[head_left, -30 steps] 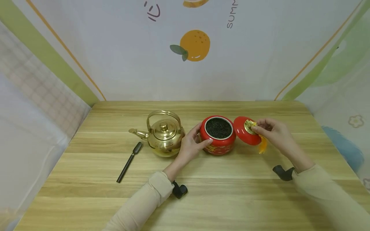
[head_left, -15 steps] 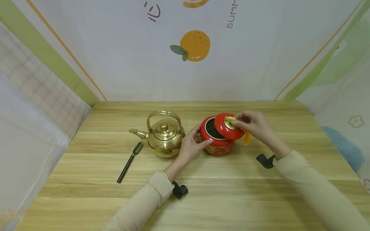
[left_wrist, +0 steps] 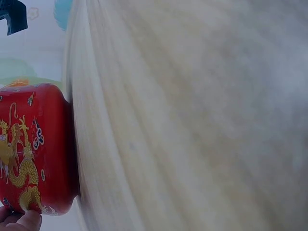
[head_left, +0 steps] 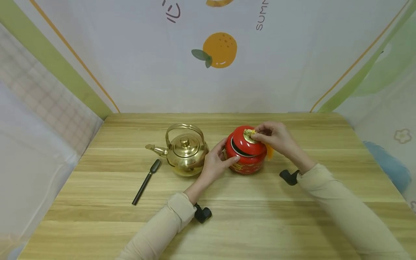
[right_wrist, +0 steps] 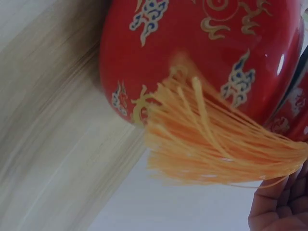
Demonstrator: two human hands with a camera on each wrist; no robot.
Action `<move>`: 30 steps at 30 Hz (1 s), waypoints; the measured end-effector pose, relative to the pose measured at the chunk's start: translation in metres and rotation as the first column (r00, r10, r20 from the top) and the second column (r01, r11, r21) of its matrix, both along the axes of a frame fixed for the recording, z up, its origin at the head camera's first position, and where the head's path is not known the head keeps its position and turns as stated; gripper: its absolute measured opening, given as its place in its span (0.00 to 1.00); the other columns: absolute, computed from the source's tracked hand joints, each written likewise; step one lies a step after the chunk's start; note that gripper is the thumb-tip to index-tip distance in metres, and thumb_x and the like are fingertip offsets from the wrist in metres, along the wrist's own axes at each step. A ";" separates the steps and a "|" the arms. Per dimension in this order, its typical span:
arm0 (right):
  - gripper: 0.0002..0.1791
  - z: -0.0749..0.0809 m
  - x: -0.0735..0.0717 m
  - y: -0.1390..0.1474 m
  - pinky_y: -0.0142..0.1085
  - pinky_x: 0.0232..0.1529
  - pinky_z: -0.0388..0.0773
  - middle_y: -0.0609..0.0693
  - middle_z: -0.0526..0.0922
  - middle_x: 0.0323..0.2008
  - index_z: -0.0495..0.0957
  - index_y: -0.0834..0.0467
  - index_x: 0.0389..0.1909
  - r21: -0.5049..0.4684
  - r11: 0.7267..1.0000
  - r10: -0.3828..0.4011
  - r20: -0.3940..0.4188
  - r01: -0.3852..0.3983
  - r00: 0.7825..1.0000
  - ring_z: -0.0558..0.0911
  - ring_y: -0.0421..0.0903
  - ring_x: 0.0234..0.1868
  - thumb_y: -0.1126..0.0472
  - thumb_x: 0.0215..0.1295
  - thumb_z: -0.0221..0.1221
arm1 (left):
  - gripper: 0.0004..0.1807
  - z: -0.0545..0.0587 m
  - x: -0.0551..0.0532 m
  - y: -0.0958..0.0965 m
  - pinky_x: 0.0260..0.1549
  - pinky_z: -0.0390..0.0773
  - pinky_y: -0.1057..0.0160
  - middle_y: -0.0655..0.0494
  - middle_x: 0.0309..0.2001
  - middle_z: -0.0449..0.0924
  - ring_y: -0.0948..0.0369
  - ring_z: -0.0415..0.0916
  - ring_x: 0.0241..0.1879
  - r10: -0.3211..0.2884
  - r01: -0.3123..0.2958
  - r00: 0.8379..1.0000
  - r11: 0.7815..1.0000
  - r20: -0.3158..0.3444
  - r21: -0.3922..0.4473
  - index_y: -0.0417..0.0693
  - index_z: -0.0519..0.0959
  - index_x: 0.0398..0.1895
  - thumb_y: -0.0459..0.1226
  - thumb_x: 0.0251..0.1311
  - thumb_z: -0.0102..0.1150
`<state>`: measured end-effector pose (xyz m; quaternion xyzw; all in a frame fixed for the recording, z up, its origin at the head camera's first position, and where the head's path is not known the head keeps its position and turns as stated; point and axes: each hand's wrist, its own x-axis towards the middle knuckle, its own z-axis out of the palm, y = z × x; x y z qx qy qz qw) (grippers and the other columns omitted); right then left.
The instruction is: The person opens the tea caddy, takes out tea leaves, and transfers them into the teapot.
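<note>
A red jar with a gold dragon pattern stands on the table. My left hand grips its left side, thumb on the front; in the left wrist view that hand's fingertips touch the jar. Above the jar's mouth a red lid sits tilted, a dark gap showing at its front left. My right hand pinches the lid's gold knob from the right. A yellow-orange tassel hangs from the lid beside the jar in the right wrist view.
Left of the jar stands a shiny gold teapot with its spout to the left. A dark long-handled scoop lies on the wooden table in front of the spout. Behind the table hangs a printed cloth.
My right hand has carried the lid leftward from beside the jar to over its mouth, covering the dark leaf-like contents. The left hand has kept its hold on the jar.
</note>
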<state>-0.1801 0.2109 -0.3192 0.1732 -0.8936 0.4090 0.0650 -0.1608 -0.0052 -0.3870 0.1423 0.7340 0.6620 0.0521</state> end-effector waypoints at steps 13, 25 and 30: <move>0.08 -0.001 -0.004 -0.005 0.24 0.26 0.71 0.56 0.81 0.28 0.81 0.66 0.33 0.026 1.000 0.011 0.020 -0.011 1.000 0.73 0.41 0.27 0.64 0.56 0.66 | 0.40 0.001 0.001 -0.001 0.65 0.64 0.61 0.44 0.67 0.63 0.56 0.59 0.68 -0.001 0.001 1.000 1.000 -0.004 0.001 0.38 0.60 0.69 0.31 0.53 0.67; 0.08 0.003 -0.007 -0.009 0.26 0.25 0.71 0.53 0.80 0.26 0.81 0.65 0.31 0.085 0.995 0.040 0.032 -0.043 0.999 0.72 0.40 0.25 0.64 0.56 0.66 | 0.40 -0.001 0.001 -0.001 0.65 0.64 0.59 0.43 0.67 0.63 0.55 0.60 0.68 -0.003 0.003 1.000 1.000 -0.002 0.025 0.38 0.60 0.68 0.31 0.53 0.67; 0.07 0.003 -0.008 -0.010 0.26 0.23 0.69 0.52 0.80 0.24 0.81 0.64 0.30 0.110 0.993 0.031 0.043 -0.035 0.999 0.72 0.41 0.24 0.63 0.57 0.66 | 0.39 -0.002 0.001 -0.001 0.64 0.65 0.57 0.42 0.67 0.63 0.54 0.61 0.67 -0.004 0.005 1.000 0.999 -0.008 0.036 0.38 0.60 0.68 0.31 0.53 0.67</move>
